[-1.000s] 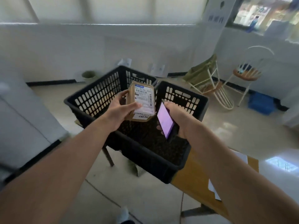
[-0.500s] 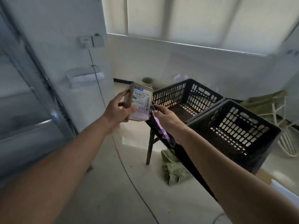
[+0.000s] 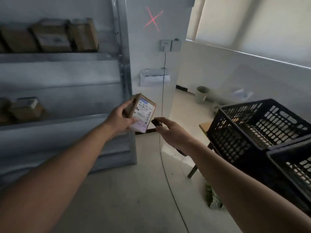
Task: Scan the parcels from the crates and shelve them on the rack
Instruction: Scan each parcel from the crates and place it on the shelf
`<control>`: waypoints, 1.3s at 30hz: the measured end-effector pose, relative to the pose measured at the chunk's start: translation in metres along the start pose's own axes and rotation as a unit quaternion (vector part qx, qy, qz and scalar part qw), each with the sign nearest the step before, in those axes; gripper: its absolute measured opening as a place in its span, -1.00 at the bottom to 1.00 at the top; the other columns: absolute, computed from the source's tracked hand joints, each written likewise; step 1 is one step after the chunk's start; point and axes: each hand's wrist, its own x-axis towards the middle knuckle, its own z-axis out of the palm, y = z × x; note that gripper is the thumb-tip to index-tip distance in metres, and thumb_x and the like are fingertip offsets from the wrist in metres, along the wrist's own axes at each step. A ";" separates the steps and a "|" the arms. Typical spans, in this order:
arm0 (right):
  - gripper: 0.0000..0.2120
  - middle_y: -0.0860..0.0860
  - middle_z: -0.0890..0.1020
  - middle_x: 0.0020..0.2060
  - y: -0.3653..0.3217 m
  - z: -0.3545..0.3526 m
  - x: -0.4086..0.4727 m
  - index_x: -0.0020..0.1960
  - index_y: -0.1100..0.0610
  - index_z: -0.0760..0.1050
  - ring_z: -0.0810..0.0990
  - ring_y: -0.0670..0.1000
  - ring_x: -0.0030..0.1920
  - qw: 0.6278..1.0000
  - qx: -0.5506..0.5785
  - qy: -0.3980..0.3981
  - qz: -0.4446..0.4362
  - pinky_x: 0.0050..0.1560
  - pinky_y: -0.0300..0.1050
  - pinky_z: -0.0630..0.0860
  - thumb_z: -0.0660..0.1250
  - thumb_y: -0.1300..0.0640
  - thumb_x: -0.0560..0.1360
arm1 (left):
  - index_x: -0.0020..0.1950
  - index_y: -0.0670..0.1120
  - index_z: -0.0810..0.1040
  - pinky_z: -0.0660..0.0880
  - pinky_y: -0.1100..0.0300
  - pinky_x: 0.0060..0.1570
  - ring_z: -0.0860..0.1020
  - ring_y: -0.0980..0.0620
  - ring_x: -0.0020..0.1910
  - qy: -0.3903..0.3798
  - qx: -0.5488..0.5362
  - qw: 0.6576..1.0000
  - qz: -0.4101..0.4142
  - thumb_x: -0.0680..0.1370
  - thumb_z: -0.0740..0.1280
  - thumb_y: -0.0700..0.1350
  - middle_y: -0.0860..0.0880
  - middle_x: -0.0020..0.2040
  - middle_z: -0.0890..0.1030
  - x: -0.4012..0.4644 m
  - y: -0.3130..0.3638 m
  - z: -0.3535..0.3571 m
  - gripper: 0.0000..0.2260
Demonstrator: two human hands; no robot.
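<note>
The small cardboard parcel (image 3: 140, 113) is held up in front of the metal rack (image 3: 67, 91), its white shipping label (image 3: 143, 116) turned toward the person, which reads as keeping the barcode in view for scanning. The left hand (image 3: 120, 119) grips it, fingers curled behind the box and the thumb pressed on the label's lower edge. Just beside the parcel's lower right corner, the right hand (image 3: 171, 132) is closed around a dark handheld scanner (image 3: 156, 123), only the tip of which shows past the fingers; a red cross of light (image 3: 152, 19) falls on the white wall (image 3: 151, 47) above, so the beam looks to be missing the label at this angle. On the rack, brown boxes (image 3: 50, 37) already stand on the upper shelf and more (image 3: 25, 109) lie on the one below, blurred. To the right, two black slotted crates (image 3: 262, 132) sit on a wooden table (image 3: 204, 126); whether parcels remain in them cannot be told. A wall socket (image 3: 165, 45) with a thin cable running down, a pale bucket (image 3: 202, 95) on the floor and a blind-covered window (image 3: 260, 26) fill out the dim room.
</note>
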 end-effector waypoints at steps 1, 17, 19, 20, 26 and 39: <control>-0.58 0.02 0.64 0.28 -0.007 0.008 0.004 0.55 -0.31 0.36 0.57 -0.04 -0.08 0.999 -0.025 -0.018 -0.014 -0.12 -0.11 0.48 0.18 -0.05 0.73 | 0.64 0.12 0.32 0.68 0.01 0.04 0.60 -0.03 0.17 0.010 0.025 1.000 0.007 0.53 0.49 -0.38 0.10 0.17 0.57 0.001 -0.005 -0.012 -0.22; -0.64 0.04 0.65 0.21 -0.038 0.034 0.102 0.52 -0.14 0.39 0.57 0.07 0.05 0.880 -0.358 -0.221 -0.219 0.00 -0.02 0.42 0.22 -0.06 0.74 | 0.63 0.21 0.31 0.54 -0.09 0.36 0.51 -0.12 0.41 0.105 0.213 0.970 -0.059 0.47 0.55 -0.35 -0.12 0.50 0.49 0.042 -0.039 -0.104 -0.14; -0.65 0.04 0.65 0.22 -0.039 0.035 0.110 0.52 -0.16 0.40 0.55 0.08 0.06 0.869 -0.373 -0.235 -0.227 0.02 0.00 0.42 0.22 -0.07 0.74 | 0.63 0.21 0.31 0.54 -0.08 0.34 0.50 -0.13 0.42 0.114 0.215 0.968 -0.067 0.48 0.54 -0.36 -0.14 0.51 0.48 0.044 -0.042 -0.107 -0.14; -0.64 0.04 0.64 0.22 -0.041 0.035 0.114 0.52 -0.17 0.39 0.55 0.09 0.08 0.863 -0.380 -0.239 -0.232 0.03 0.01 0.42 0.22 -0.07 0.74 | 0.63 0.21 0.31 0.54 -0.07 0.34 0.50 -0.13 0.41 0.120 0.217 0.966 -0.069 0.48 0.54 -0.36 -0.14 0.51 0.48 0.046 -0.044 -0.108 -0.14; -0.62 0.03 0.62 0.31 -0.053 0.042 0.134 0.54 -0.22 0.37 0.59 0.17 0.23 0.838 -0.414 -0.254 -0.249 0.25 0.11 0.54 0.21 -0.07 0.74 | 0.62 0.23 0.30 0.57 0.01 0.23 0.50 -0.14 0.41 0.129 0.215 0.964 -0.083 0.48 0.55 -0.34 -0.15 0.50 0.49 0.056 -0.064 -0.128 -0.14; -0.60 0.01 0.65 0.28 -0.121 0.138 0.206 0.57 -0.12 0.41 0.63 -0.10 0.09 0.964 -0.108 -0.167 -0.178 0.02 -0.19 0.51 0.25 0.01 0.75 | 0.58 0.24 0.35 0.70 -0.12 -0.02 0.68 -0.11 0.11 0.141 -0.041 0.976 -0.162 0.57 0.48 -0.30 -0.10 0.24 0.66 0.075 -0.102 -0.214 -0.29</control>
